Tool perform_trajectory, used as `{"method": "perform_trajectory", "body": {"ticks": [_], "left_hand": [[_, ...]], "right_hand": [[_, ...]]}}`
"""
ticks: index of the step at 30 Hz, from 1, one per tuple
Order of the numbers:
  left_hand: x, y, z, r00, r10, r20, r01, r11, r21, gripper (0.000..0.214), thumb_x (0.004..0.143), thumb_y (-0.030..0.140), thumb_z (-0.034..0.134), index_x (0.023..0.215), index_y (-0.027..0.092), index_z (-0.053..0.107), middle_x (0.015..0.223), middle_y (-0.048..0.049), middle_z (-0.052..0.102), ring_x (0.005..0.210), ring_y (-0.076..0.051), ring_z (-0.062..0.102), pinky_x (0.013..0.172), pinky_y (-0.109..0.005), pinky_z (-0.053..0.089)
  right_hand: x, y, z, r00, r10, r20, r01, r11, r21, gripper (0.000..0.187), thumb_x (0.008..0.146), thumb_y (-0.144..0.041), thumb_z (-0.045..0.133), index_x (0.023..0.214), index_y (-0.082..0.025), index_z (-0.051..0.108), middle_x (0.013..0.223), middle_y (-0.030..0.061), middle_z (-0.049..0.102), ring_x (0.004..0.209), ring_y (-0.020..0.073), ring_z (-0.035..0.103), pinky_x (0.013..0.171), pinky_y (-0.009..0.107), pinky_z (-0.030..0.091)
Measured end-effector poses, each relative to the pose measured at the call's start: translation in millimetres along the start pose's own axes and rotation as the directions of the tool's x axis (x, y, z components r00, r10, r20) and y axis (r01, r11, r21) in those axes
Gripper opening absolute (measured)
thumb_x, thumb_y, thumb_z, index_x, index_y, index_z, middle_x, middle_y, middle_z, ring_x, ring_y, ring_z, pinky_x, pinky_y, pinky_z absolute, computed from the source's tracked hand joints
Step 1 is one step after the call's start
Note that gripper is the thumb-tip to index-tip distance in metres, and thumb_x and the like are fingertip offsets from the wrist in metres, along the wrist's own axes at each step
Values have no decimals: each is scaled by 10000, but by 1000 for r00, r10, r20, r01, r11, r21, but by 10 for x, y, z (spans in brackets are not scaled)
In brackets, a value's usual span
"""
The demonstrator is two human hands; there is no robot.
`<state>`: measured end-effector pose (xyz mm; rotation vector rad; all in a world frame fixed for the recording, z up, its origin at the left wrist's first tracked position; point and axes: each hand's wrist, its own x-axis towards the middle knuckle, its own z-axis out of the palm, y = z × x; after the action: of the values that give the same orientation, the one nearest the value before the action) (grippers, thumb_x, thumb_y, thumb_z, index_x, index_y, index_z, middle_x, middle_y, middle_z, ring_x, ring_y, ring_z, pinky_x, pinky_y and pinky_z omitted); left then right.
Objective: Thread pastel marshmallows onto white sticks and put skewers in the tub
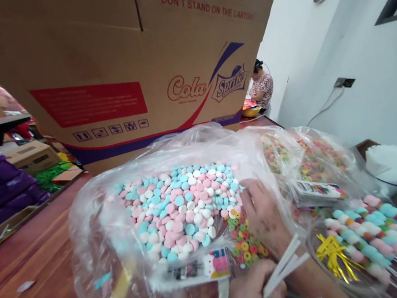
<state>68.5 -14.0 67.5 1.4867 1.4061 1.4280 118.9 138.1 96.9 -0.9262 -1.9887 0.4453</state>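
Note:
My left hand (251, 291) is closed around several white sticks (285, 268) at the bottom of the head view. Above it, my right hand (263, 209) reaches into an open clear plastic bag (93, 219). Its fingers curl down at the right edge of a heap of pink, blue and white candies (177, 207); the fingertips are hidden, so what they pinch does not show. Colourful ring-shaped candies (247, 241) lie under that hand. A printed packet of cards or labels (201, 266) rests in front of the heap, just beyond my left hand.
Finished-looking candy skewers (378, 231) and gold twist ties (336, 255) lie at right. Behind them are a stack of printed labels (316, 191) and bags of ring candies (318, 151). A big carton (101, 49) blocks the back; another person (264, 87) sits beyond it.

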Motion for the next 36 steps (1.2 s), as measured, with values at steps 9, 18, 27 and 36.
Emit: {"method": "perform_trajectory", "body": {"ticks": [9, 18, 27, 36], "left_hand": [[3, 28, 124, 968, 93, 233, -80, 995, -66, 415, 859, 232, 507, 1240, 115, 624, 564, -1, 600, 465, -162, 543, 489, -251, 364], [-12, 162, 136, 984, -141, 106, 152, 983, -106, 427, 886, 294, 577, 1294, 208, 670, 668, -69, 726, 573, -237, 647, 670, -313, 500], [88, 318, 104, 923, -122, 365, 174, 978, -113, 331, 940, 308, 491, 1143, 213, 735, 772, -63, 712, 650, -200, 635, 606, -257, 431], [72, 45, -402, 766, -638, -78, 449, 618, -646, 333, 790, 506, 665, 856, 183, 615, 525, 81, 478, 359, -43, 199, 355, -175, 134]], "right_hand": [[362, -58, -51, 957, 278, 84, -289, 939, 189, 378, 883, -313, 462, 1197, -139, 582, 1074, 103, 650, 854, 201, 635, 843, 366, 512], [370, -33, 22, 978, 207, 6, -206, 970, 131, 376, 895, -267, 462, 1222, -103, 548, 1180, 148, 597, 889, 203, 621, 855, 352, 497], [312, 0, 53, 999, 31, -36, -32, 999, -12, 348, 901, -263, 455, 1209, -124, 540, 1181, 156, 570, 914, 219, 593, 877, 397, 479], [121, 98, -151, 899, 180, 400, -295, 923, 247, 255, 889, -342, 503, 1023, -191, 659, 721, -10, 632, 651, 147, 581, 636, 268, 467]]}}
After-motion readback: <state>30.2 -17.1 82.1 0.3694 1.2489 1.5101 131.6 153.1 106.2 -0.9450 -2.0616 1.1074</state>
